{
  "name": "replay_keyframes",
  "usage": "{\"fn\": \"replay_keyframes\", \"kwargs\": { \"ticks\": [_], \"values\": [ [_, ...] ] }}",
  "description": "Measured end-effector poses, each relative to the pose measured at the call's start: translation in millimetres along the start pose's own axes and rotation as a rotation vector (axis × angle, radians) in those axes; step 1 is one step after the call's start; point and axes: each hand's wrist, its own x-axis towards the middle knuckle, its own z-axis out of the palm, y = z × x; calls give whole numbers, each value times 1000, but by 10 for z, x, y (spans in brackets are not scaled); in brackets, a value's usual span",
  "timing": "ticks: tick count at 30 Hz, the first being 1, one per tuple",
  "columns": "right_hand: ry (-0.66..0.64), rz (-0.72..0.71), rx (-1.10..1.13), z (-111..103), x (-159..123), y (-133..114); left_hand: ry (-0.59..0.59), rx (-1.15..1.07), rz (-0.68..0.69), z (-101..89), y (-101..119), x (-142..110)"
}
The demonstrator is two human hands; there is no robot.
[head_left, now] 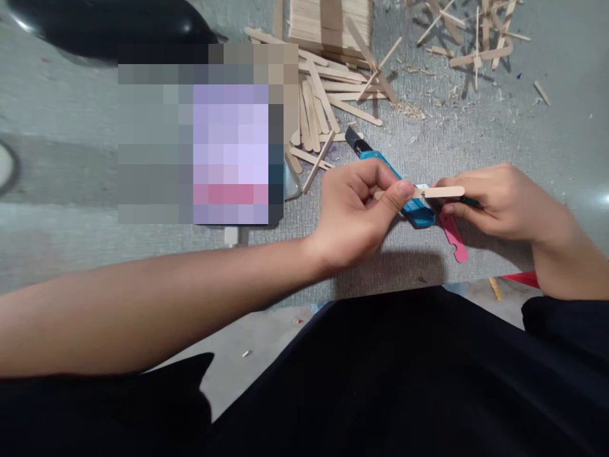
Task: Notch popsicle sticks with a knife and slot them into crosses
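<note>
My left hand [356, 203] pinches a flat wooden craft stick [442, 192] between thumb and forefinger. The stick points right, and a small dark nick shows near its middle. My right hand [499, 197] closes around a slim tool with a dark green part [471, 202]; its kind is mostly hidden by the fingers. Behind the stick, a blue utility knife [380, 158] lies slantwise on the table, partly covered by my left hand. Below my right thumb is a pink notched piece [454, 241]; whether the hand touches it I cannot tell.
Loose craft sticks [314, 108] and a stacked bundle [304, 22] lie at the back, with crossed-stick pieces [477, 58] at the back right. Wood shavings [406, 110] dot the grey table [523, 127]. A blurred-out screen [231, 152] with a cable plug [231, 235] sits left, near a black rounded object [109, 25].
</note>
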Motion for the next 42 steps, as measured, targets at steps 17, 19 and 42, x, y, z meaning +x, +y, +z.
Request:
{"fn": "replay_keyframes", "kwargs": {
  "ticks": [17, 19, 42],
  "values": [
    [5, 18, -68, 17, 24, 57, -6, 213, -25, -58, 213, 46],
    [-12, 22, -50, 45, 39, 76, -5, 200, -33, -49, 204, 35],
    [113, -235, -92, 162, 37, 158, -378, -458, -312, 51, 81, 19]
  ]
}}
